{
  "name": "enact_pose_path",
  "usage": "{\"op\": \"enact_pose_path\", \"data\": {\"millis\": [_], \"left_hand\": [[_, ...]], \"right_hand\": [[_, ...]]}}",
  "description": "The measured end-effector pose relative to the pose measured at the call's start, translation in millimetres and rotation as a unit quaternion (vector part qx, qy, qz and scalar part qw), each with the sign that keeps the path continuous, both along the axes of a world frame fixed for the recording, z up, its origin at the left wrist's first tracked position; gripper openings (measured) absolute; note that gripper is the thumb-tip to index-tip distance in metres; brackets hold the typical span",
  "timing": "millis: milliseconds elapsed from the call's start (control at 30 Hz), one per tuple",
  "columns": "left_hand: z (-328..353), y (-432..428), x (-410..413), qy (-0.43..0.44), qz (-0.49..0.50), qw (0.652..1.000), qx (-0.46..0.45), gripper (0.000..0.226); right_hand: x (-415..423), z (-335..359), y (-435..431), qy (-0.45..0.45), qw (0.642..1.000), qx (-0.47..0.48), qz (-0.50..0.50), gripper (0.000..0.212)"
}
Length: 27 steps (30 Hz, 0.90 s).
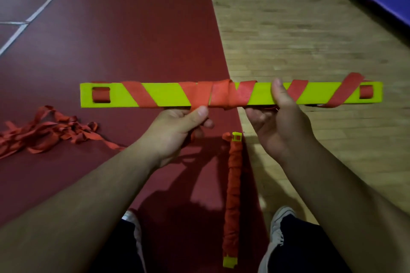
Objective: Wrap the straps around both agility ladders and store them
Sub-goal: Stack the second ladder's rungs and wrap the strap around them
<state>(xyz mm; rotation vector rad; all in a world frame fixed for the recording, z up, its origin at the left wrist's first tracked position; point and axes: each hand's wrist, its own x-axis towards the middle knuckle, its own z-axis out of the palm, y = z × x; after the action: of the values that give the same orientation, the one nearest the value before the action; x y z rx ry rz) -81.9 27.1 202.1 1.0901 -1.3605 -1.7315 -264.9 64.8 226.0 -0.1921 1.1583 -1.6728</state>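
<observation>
Above the floor (133,29), the right hand (281,126) is gripping the yellow ladder (159,94), thumb on top. The left hand (177,128) is pinching its red strap (219,93) underneath.

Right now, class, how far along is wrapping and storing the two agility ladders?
Done: the wrapped ladder lies on the floor, wound nearly end to end in red. In hand: the right hand grips the second ladder, only sparsely spiralled, while the left hand pinches its strap. Left: the loose strap pile on the floor is unwound, and neither ladder looks stored.
</observation>
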Motion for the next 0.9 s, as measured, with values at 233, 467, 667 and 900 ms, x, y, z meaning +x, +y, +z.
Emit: {"op": "enact_pose_path", "data": {"millis": [233, 467, 667, 900], "left_hand": [[-6, 2, 0, -0.027, -0.028, 0.999, -0.011, 0.046], [-3, 0, -2, 0.007, 0.000, 1.000, -0.011, 0.035], [-10, -3, 0, 0.028, -0.037, 0.997, 0.060, 0.045], [-6, -4, 2, 0.101, -0.024, 0.987, 0.122, 0.044]], "right_hand": [[-5, -8, 3, -0.018, 0.995, 0.093, -0.028, 0.040], [4, 0, 4, -0.019, 0.997, 0.078, -0.021, 0.041], [10, 2, 6, -0.035, 0.996, 0.070, -0.029, 0.033], [-2, 1, 4, -0.021, 0.985, -0.098, 0.137, 0.023]]}}
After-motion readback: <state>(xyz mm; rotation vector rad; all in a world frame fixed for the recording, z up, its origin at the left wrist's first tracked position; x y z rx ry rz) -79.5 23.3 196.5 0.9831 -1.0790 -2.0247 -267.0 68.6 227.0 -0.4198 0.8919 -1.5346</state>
